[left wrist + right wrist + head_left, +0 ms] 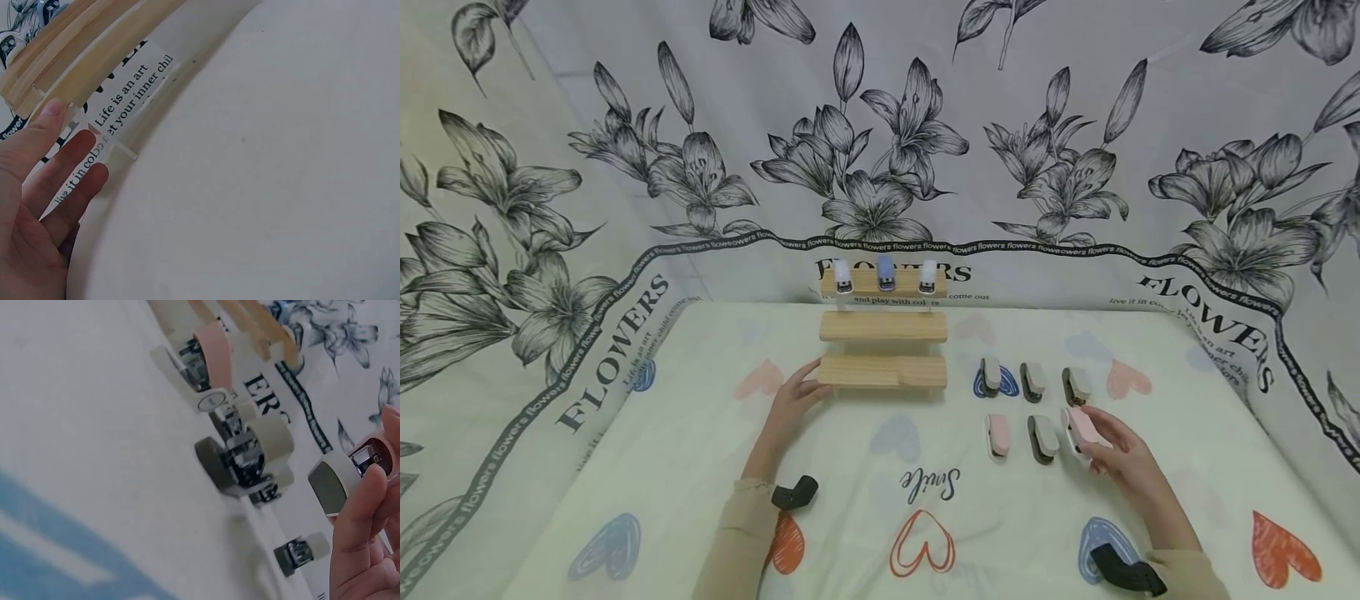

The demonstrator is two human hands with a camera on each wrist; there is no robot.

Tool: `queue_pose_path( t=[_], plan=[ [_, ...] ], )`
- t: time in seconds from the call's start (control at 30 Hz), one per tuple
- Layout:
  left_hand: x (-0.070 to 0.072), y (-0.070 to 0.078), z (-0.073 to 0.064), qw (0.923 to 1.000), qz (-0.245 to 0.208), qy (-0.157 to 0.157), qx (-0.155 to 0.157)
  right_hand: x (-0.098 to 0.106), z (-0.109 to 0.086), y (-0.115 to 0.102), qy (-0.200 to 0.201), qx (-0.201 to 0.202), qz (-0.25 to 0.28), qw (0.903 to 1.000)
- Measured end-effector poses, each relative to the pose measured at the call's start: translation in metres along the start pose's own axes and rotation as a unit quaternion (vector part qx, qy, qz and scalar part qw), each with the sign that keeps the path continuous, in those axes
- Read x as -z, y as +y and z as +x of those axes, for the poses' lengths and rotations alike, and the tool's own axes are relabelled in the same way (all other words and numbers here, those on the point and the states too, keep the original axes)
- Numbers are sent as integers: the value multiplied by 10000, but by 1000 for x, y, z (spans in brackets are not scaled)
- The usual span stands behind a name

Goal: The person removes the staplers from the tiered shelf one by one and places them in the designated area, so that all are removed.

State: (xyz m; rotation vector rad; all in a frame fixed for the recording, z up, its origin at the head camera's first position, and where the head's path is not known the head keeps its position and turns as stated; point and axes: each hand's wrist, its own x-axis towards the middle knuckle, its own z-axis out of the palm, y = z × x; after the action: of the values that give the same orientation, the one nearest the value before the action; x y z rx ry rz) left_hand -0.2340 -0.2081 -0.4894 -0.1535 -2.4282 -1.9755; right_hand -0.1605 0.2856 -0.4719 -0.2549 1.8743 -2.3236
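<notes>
My right hand (1123,454) pinches a pink-and-white hole punch (1081,427) between thumb and fingers, and its pale base and metal works show in the right wrist view. Other small hole punches lie in two rows to its left and behind: a pink one (997,435), a grey one (1043,438) and several more grey ones. My left hand (796,400) is at the left end of a wooden tiered rack (880,372). In the left wrist view, the thumb rests against the board's edge while the other fingers extend loosely below it.
On the rack's top tier stand two white hole punches and a blue hole punch (886,273) between them. The middle board (883,327) is bare wood. A heart-printed cloth (850,517) covers the table, and a flower-printed curtain (880,150) rises behind the rack.
</notes>
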Motion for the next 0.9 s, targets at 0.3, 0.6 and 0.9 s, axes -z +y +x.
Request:
queue_pose_path(
  t=[0.3, 0.6, 0.9],
  plan=[
    [0, -14, 5, 9999, 65, 95, 61, 14, -7, 19, 451, -445, -211, 9978],
    [2, -14, 4, 9999, 32, 63, 126, 21, -7, 24, 290, -354, 9, 9990],
    [1, -13, 7, 9998, 16, 72, 197, 26, -7, 22, 224, -599, -72, 9979]
  ],
)
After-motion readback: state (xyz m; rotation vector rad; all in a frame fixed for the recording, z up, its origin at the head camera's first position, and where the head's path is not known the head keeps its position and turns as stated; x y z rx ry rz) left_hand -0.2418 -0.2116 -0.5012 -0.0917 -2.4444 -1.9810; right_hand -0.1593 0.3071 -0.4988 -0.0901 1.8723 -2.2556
